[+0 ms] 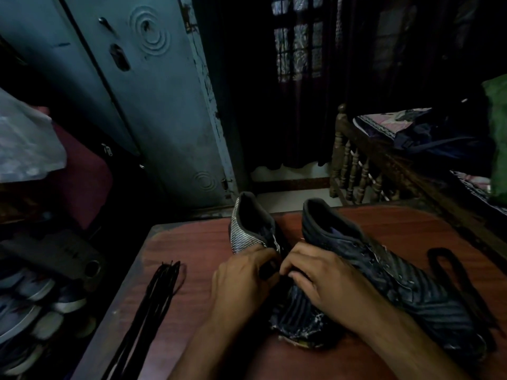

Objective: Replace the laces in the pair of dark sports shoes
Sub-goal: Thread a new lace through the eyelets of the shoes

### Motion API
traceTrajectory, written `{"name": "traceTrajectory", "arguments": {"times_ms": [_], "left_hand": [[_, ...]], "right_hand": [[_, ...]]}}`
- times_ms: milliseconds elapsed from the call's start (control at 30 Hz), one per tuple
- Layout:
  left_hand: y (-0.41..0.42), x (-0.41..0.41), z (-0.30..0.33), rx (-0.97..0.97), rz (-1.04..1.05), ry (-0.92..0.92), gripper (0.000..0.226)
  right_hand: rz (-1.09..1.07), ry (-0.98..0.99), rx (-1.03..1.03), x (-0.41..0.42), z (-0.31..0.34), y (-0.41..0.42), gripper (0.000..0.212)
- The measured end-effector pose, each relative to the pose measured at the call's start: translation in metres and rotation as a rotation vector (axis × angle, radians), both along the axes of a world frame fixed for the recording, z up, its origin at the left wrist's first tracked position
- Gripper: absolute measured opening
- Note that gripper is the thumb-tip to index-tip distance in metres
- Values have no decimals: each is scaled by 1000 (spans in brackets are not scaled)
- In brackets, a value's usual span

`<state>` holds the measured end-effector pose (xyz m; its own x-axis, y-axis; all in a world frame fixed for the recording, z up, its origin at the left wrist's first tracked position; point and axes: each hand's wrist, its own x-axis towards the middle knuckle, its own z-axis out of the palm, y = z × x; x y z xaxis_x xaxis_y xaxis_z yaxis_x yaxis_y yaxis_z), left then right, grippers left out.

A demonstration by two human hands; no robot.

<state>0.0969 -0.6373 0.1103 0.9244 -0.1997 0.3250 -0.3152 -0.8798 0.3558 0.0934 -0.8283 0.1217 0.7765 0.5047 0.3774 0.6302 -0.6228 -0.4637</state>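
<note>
Mid-lacing on left shoe [252, 229] — left hand [241, 278] and right hand [315, 278] pinching lace [270, 268] at eyelets; next, likely threading through — spare laces [153, 303] untouched.

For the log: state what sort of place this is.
Probably a bedroom at home: a wooden bed frame with bedding, a blue metal wardrobe, a curtained window, and shoes stored beside the table.

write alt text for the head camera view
Both hands, left and right, work at the lacing of the left dark sports shoe on a reddish-brown table. A bundle of black laces lies left; the other shoe right.
</note>
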Motion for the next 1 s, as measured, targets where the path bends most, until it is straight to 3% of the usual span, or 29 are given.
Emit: {"name": "traceTrajectory", "arguments": {"times_ms": [233,433,633,800,1000], "left_hand": [[-2,-4,2,63,-13,37,52],[-3,-10,5,118,-67,11,35],[-5,-8,7,127,-76,64,49],[3,-4,3,-35,-115,62,22],[5,2,-5,-140,-102,49,29]], "right_hand": [[-15,54,-23,0,5,-2,20],[-55,-10,-4,-3,5,2,21],[-49,-74,26,-5,6,4,21],[-81,-72,32,-6,3,4,20],[-97,-6,-53,-4,4,4,22]]}}
